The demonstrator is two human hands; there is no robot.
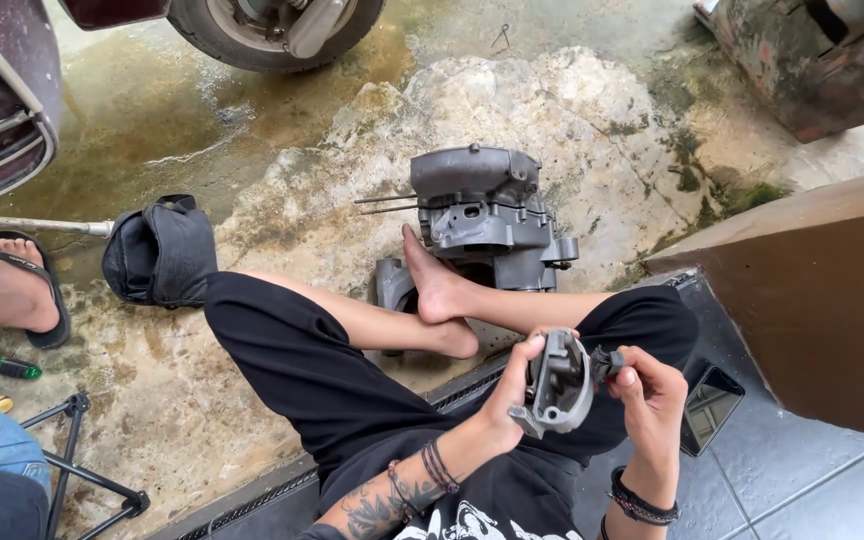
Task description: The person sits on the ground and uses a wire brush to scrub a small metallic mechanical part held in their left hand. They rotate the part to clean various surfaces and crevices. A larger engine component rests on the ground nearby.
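My left hand [512, 400] clamps the rim of the grey cast metal housing [557, 385], rigid, probably weighty and greasy, while my right hand [652, 400] pinches its black connector [607, 362]

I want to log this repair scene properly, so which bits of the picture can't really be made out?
- Underside of the small grey casting, head view: covered by the left hand.
- Black plug: mostly covered by the fingers of the right hand.
- Lower part of the grey engine case: hidden behind the person's foot.
- Wheel: cut off by the top edge.
- Green-handled screwdriver: tip cut off at the left edge.
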